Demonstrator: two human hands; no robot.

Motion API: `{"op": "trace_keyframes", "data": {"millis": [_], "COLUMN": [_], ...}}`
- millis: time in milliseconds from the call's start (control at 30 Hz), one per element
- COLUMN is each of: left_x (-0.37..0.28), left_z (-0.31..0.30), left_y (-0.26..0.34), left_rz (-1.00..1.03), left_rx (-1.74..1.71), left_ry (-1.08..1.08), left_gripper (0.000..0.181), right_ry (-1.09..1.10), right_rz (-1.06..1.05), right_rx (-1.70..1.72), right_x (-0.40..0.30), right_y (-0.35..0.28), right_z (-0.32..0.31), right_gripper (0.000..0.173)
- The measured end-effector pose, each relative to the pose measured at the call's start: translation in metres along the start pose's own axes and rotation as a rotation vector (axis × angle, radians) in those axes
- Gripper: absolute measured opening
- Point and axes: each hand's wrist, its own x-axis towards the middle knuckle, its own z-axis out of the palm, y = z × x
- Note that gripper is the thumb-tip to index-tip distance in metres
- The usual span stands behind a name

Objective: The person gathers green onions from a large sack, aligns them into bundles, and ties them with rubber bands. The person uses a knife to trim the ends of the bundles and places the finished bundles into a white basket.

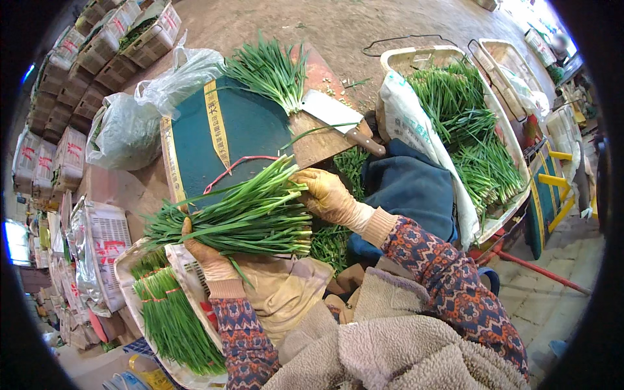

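Observation:
A thick bunch of garlic chives (pixel 253 214) lies across my left hand (pixel 209 256), which grips it from below with the thumb up over the leaves. My right hand (pixel 329 195), in a stained yellowish glove, has its fingers closed at the pale cut ends of the upper stalks. Whether it pinches a stalk is hidden by the glove. Beyond the bunch is a dark green board (pixel 248 122) with yellow strips and a pink tie (pixel 239 163) on it. A cleaver (pixel 336 113) and a smaller chive bunch (pixel 275 73) rest on the wooden block (pixel 312 141).
At right, a white plastic crate (pixel 519 195) holds loose chives beside a white sack (pixel 414 126). Tied bundles fill a crate (pixel 127 287) at lower left. Plastic bags (pixel 124 131) and stacked cartons (pixel 68 156) stand at left. Chive trimmings (pixel 334 243) lie below my right hand.

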Motion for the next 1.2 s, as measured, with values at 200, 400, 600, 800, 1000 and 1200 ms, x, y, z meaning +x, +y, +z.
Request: {"op": "trace_keyframes", "data": {"millis": [200, 400, 600, 800, 1000, 1200], "left_x": [0.005, -0.008, -0.01, -0.003, -0.003, 0.0], "left_z": [-0.008, 0.017, 0.015, 0.011, 0.005, 0.005], "left_y": [0.002, 0.003, 0.002, 0.001, 0.0, -0.003], "left_rz": [-0.007, -0.043, -0.027, 0.021, -0.061, 0.024], "left_rx": [0.072, 0.044, -0.008, 0.001, 0.013, 0.066], "left_ry": [0.016, 0.101, -0.036, 0.075, 0.095, 0.049], "left_gripper": [0.04, 0.039, 0.039, 0.041, 0.041, 0.045], "right_ry": [0.203, 0.028, 0.213, 0.492, 0.226, 0.343], "right_rz": [0.436, 0.444, 0.491, 0.479, 0.402, 0.32], "right_rx": [0.552, 0.317, 0.691, 0.765, 0.289, 0.465], "right_x": [-0.017, 0.018, 0.025, -0.003, -0.002, 0.021], "right_y": [0.005, -0.028, -0.029, 0.005, -0.017, -0.019], "right_z": [-0.01, -0.028, -0.008, -0.028, -0.039, -0.017], "right_gripper": [0.02, 0.046, 0.023, 0.018, 0.035, 0.02]}}
